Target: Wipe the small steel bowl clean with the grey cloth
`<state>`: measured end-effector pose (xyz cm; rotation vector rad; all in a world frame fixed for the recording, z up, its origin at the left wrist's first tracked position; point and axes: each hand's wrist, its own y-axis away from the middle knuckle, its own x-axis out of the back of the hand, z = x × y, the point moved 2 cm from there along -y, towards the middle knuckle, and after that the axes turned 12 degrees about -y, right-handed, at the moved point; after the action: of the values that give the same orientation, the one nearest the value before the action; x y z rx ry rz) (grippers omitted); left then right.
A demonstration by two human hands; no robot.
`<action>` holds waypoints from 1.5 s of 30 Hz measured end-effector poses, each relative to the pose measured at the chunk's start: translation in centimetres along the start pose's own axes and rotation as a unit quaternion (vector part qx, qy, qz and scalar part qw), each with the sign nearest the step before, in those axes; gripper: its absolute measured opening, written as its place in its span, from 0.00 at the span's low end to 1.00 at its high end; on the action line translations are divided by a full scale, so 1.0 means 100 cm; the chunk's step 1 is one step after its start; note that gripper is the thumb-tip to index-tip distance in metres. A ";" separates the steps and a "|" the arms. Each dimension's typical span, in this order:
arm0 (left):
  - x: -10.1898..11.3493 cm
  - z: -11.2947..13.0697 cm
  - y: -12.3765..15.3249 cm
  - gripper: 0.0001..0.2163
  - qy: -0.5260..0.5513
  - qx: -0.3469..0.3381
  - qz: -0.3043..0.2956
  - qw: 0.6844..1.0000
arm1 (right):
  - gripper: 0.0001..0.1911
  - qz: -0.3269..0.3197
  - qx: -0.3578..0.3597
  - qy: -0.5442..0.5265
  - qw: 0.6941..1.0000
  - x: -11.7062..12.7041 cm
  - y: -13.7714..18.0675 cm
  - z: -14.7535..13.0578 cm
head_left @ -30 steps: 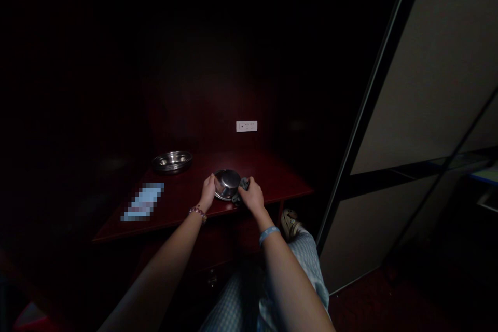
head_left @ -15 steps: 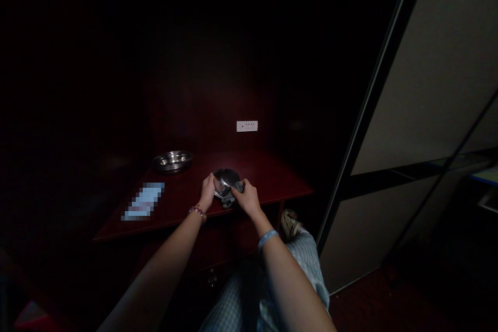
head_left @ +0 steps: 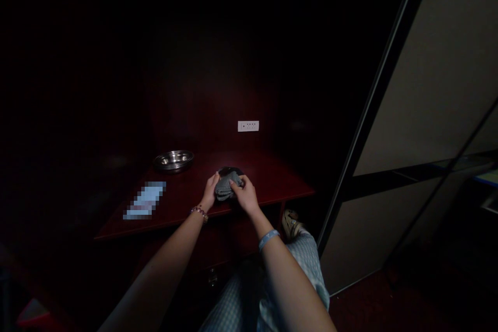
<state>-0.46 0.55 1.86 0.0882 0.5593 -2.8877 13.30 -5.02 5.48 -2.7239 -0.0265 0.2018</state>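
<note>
My left hand (head_left: 210, 191) is closed on the left edge of a shiny metal plate (head_left: 226, 170), held above the front part of the dark red desk (head_left: 268, 179). A grey cloth (head_left: 226, 185) lies across the plate's face and hides most of it. My right hand (head_left: 246, 192) grips the cloth, its thumb on top, at the plate's right side. To the left stand several stacked metal dishes (head_left: 173, 160), shallow and shiny. Nearer the desk's front left is a blurred-out light blue flat item (head_left: 146, 200).
A white power socket (head_left: 248, 126) is set in the back panel. Dark walls enclose the desk. On the right stands a pale panel with a dark frame (head_left: 361, 228). My leg in checked trousers (head_left: 305, 259) and a shoe (head_left: 290, 223) are below the desk edge.
The grey cloth has moved from the plate's lower right edge up over its face, with my right hand on it. My left hand still holds the plate.
</note>
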 end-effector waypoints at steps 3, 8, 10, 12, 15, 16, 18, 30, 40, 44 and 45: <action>-0.002 0.002 0.001 0.20 0.003 -0.018 -0.017 1.000 | 0.16 0.019 0.023 -0.091 0.995 -0.002 -0.001 -0.010; -0.002 0.000 0.001 0.20 -0.023 0.000 -0.007 1.000 | 0.15 0.110 0.168 0.020 0.979 0.011 0.006 -0.041; -0.002 0.000 0.001 0.20 -0.031 0.000 -0.003 1.000 | 0.16 0.095 0.236 0.121 0.959 0.014 0.010 -0.049; -0.002 0.000 0.001 0.19 -0.034 -0.008 -0.001 0.999 | 0.20 0.040 0.286 0.206 0.935 0.015 0.012 -0.050; -0.003 0.003 0.000 0.19 -0.027 -0.020 -0.002 0.999 | 0.24 -0.042 0.318 0.322 0.891 0.010 0.011 -0.045; -0.003 0.004 0.000 0.19 -0.026 -0.023 -0.003 0.999 | 0.24 -0.053 0.321 0.355 0.876 0.009 0.010 -0.043; -0.004 0.005 0.001 0.19 -0.025 -0.029 -0.007 0.999 | 0.24 -0.047 0.321 0.400 0.857 0.007 0.006 -0.038; -0.004 0.007 0.003 0.20 -0.035 -0.018 -0.019 0.999 | 0.22 -0.064 0.252 0.412 0.873 0.006 -0.010 -0.022; -0.004 0.008 0.002 0.18 -0.042 -0.021 -0.007 0.999 | 0.19 -0.156 0.263 0.362 0.881 0.001 -0.007 -0.028; -0.001 0.002 0.000 0.16 -0.042 -0.032 -0.006 0.999 | 0.16 -0.183 0.266 0.362 0.874 0.000 -0.003 -0.032; -0.001 0.001 0.000 0.16 -0.037 -0.030 -0.007 0.999 | 0.15 -0.190 0.265 0.362 0.873 0.000 -0.002 -0.033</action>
<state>-0.40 0.58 1.94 -0.0315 0.6338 -2.8722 13.76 -6.09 8.55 -2.0315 -0.2493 -0.8053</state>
